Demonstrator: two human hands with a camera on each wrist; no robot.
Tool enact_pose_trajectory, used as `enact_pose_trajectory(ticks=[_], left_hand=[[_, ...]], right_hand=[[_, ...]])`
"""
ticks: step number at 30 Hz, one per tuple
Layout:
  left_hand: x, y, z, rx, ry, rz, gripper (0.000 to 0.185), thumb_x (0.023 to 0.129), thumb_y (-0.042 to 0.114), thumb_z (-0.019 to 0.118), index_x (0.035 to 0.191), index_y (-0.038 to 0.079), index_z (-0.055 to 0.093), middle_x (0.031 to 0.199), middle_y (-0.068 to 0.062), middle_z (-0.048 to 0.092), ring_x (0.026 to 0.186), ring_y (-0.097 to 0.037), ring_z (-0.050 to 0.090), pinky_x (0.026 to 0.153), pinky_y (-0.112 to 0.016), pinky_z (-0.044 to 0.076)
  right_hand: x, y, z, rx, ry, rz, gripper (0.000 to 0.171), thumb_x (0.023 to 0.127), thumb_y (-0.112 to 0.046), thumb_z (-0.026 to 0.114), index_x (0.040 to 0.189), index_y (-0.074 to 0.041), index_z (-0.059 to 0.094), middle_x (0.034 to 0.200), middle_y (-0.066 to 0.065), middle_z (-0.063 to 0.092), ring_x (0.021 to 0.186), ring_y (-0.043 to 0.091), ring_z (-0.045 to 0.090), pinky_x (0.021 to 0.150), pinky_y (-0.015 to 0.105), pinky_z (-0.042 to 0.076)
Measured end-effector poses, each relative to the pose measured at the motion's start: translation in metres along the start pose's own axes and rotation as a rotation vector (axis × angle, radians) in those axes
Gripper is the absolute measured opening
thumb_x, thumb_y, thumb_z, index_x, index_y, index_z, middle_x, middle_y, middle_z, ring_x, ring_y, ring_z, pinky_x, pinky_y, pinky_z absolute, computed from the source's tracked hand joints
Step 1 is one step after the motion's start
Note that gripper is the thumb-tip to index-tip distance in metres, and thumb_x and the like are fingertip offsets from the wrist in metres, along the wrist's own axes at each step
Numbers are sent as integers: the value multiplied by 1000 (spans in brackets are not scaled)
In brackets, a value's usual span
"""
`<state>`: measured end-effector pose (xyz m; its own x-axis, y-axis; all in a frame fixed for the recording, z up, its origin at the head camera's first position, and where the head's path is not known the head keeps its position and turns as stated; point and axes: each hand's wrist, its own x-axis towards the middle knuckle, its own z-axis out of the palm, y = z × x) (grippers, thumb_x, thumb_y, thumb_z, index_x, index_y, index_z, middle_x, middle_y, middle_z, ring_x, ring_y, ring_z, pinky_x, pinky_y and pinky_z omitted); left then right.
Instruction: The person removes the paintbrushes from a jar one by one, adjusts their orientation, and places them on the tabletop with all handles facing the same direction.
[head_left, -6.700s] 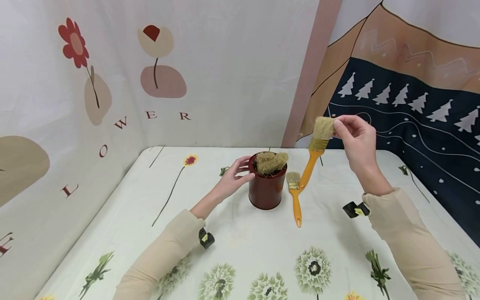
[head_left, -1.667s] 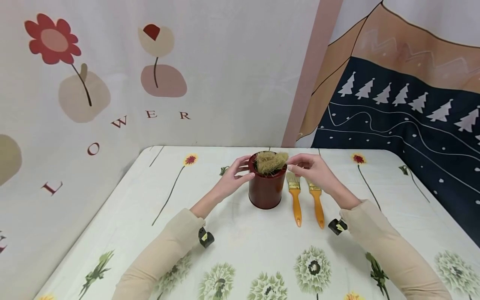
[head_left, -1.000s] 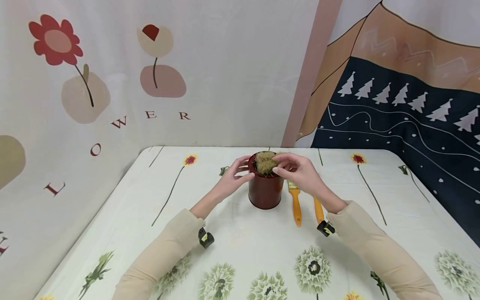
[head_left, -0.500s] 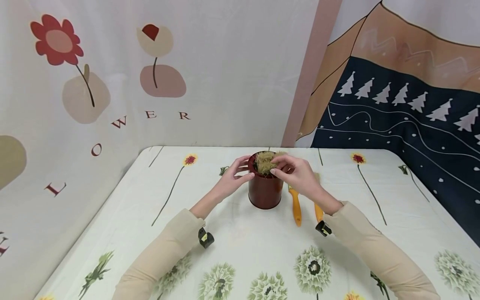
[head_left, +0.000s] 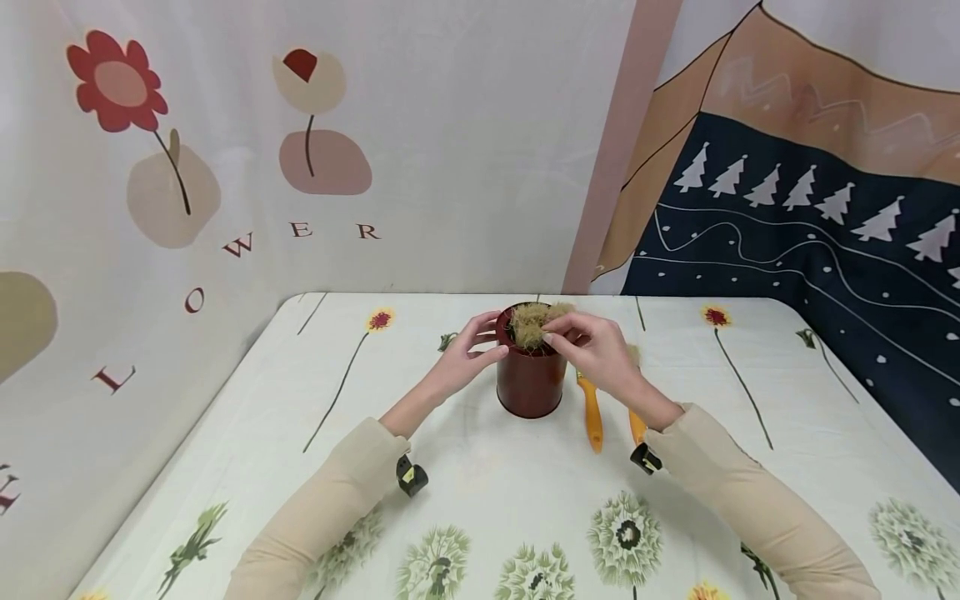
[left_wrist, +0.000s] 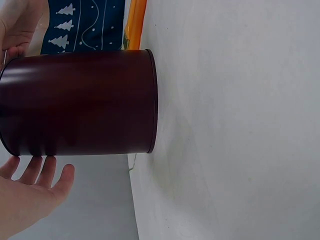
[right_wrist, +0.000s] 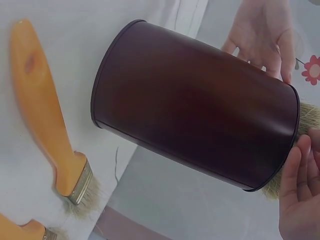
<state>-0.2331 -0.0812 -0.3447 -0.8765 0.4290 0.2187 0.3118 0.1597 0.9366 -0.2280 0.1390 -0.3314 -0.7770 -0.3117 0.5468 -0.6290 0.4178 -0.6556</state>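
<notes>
A dark red tin (head_left: 529, 381) stands upright near the middle of the table (head_left: 480, 492), its mouth filled with the pale bristle heads of brushes (head_left: 531, 323) that stick up just above the rim. The right hand (head_left: 592, 350) reaches over the tin's right rim, its grip pinching the bristle tuft nearest that side between thumb and fingertips (right_wrist: 296, 165). The left hand (head_left: 467, 350) rests against the tin's left side, its grip spread and relaxed, fingers (left_wrist: 47, 170) straight along the wall near the rim. Just right of the tin, two loose brushes with orange handles lie on the table side by side: the nearer brush (head_left: 591, 414) shows most of its handle, while the farther brush (head_left: 636, 423) is largely hidden under the right wrist. Both arms wear beige sleeves (head_left: 322, 508). The table carries a pale cloth printed with dandelions and flowers; behind it hang a flower-patterned backdrop (head_left: 225, 150) on the left and a dark panel with white trees (head_left: 810, 208) on the right.
</notes>
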Motion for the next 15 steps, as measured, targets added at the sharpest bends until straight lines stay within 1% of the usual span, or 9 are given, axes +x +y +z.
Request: enact_pose_trajectory(ticks=[9,15], left_hand=[[-1,0,-1,-7,-2,7,54,88,11,54,135,3,28,131,-17,36,117,-28,36,92,-39,35],[-1,1,-1,-12,-3,4,54,89,11,54,135,3,27,131,-17,36,117,-28,36,92,-39,35]], right_hand=[[-1,-5,-3,-16,84,-40,11,80,-3,64,89,-5,69,82,0,63,65,10,54,58,26,48],[-2,-32,-8,-36,127,-90,11,77,4,63,87,2,68,78,8,60,64,16,53,58,24,48]])
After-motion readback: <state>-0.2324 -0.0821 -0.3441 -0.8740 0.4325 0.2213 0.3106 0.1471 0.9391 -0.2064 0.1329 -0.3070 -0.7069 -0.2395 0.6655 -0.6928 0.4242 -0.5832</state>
